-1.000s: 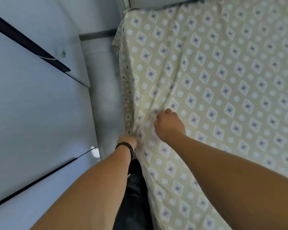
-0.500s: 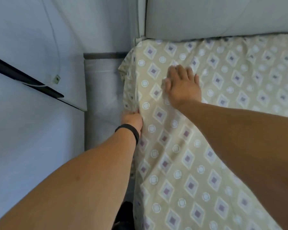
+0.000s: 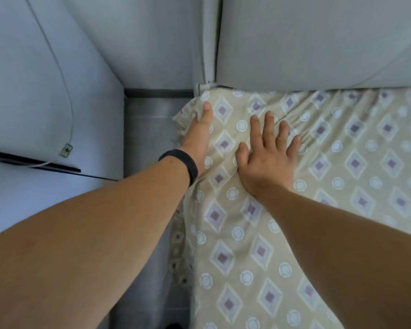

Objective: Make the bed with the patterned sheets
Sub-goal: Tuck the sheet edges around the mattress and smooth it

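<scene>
A beige patterned sheet [image 3: 342,186] with purple diamonds and white circles covers the mattress, which fills the right half of the view. My left hand [image 3: 198,132], with a black band on its wrist, lies along the mattress's left edge near the top corner; its thumb rests on top of the sheet and its fingers are hidden over the side. My right hand [image 3: 267,153] presses flat on the sheet just right of it, fingers spread and straight. The cloth is bunched into small folds around my right fingertips and at the corner.
A grey headboard [image 3: 318,43] stands against the mattress's top edge. A narrow strip of grey floor [image 3: 150,138] runs between the bed and a white cabinet [image 3: 45,91] on the left, which has a thin cable hanging down it.
Both hands have slid up the left side of the bed toward the top corner. My right hand went from curled on the sheet to flat with spread fingers.
</scene>
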`<state>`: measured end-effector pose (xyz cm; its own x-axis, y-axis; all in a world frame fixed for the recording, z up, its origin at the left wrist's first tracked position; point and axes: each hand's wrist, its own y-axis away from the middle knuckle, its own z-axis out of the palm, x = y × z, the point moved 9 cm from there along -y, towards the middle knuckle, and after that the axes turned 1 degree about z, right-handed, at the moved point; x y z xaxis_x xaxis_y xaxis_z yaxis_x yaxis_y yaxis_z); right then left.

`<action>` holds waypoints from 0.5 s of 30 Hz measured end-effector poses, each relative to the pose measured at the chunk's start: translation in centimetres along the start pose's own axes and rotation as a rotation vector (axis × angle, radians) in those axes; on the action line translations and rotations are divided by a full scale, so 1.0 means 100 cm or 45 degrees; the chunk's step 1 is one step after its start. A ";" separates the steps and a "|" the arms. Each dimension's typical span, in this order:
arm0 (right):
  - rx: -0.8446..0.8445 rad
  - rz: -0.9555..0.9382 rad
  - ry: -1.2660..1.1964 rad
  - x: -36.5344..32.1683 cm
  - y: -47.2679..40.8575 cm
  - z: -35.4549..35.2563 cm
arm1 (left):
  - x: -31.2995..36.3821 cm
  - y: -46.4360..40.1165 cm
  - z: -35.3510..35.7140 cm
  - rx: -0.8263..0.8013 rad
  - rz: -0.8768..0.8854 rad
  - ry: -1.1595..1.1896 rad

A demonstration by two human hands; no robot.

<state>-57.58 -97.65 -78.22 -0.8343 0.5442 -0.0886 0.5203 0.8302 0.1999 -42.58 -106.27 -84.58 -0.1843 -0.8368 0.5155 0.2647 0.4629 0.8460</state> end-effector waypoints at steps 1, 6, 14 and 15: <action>0.000 0.001 -0.018 -0.001 -0.004 -0.001 | 0.005 -0.029 -0.004 0.050 0.005 -0.070; 0.083 -0.045 -0.088 -0.002 -0.009 0.000 | 0.008 -0.058 -0.013 0.108 -0.045 -0.129; 0.082 -0.115 -0.025 -0.005 -0.011 0.005 | 0.029 -0.021 0.014 -0.238 0.091 0.014; 0.078 -0.117 -0.025 -0.006 -0.014 0.006 | 0.029 -0.025 0.012 -0.246 0.076 0.009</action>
<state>-57.69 -99.06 -79.05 -0.8757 0.4670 -0.1228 0.4523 0.8824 0.1298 -44.88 -109.53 -84.98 -0.1560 -0.8118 0.5627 0.4517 0.4479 0.7715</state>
